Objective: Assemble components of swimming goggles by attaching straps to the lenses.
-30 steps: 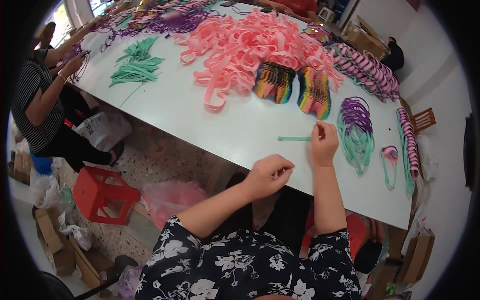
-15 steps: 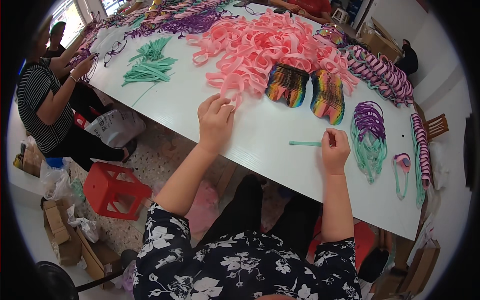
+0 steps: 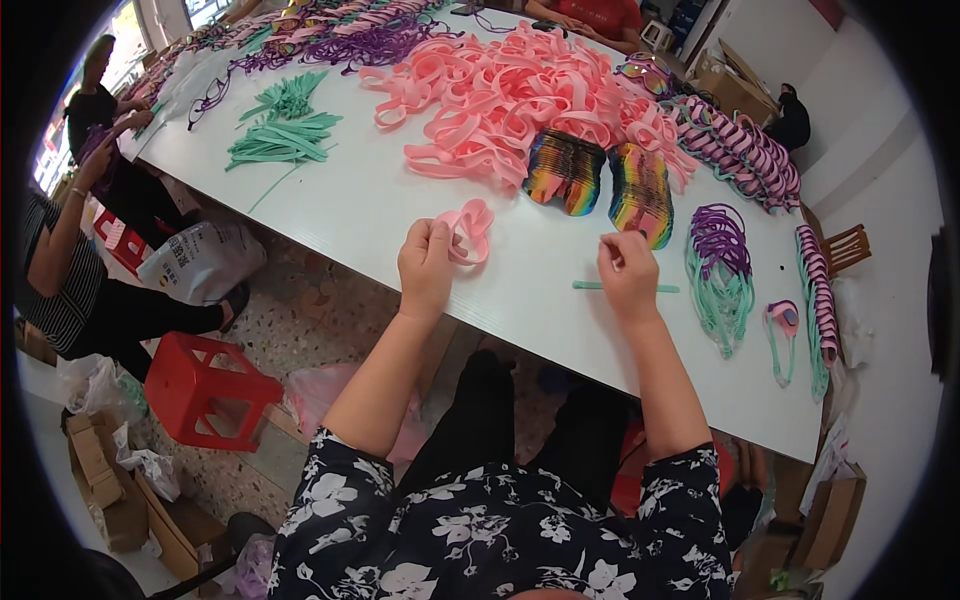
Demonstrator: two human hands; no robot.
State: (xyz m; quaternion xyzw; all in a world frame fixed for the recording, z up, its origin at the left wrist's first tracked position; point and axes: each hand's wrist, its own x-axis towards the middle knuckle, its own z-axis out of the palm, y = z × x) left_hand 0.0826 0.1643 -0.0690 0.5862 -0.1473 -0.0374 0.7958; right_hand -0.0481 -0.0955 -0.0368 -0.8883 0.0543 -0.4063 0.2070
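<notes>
My left hand (image 3: pixel 425 268) grips a soft pink loop (image 3: pixel 478 222) between thumb and fingers, just above the table near its front edge. To the right, my right hand (image 3: pixel 630 275) has its fingers curled in; whether anything small sits inside them is hidden. Beneath it a short green strap (image 3: pixel 668 289) lies crosswise, its ends showing on both sides of the hand. Ahead of my hands stand two stacks of shiny rainbow-tinted lenses, a left stack (image 3: pixel 566 172) and a right stack (image 3: pixel 641 198). Behind these spreads a big heap of pink loops (image 3: pixel 520 85).
A bundle of purple and green cords (image 3: pixel 720 270) lies right of my hand, near a small pink goggle piece (image 3: pixel 783 318). Rows of pink-and-purple goggles (image 3: pixel 740 150) line the right edge. Green strips (image 3: pixel 285 138) lie left. A red stool (image 3: pixel 205 385) stands on the floor; other people work around the table.
My left hand has drawn a pink loop away from the heap toward me. My right hand has shifted left and up, over the green strap. A person at the left has moved.
</notes>
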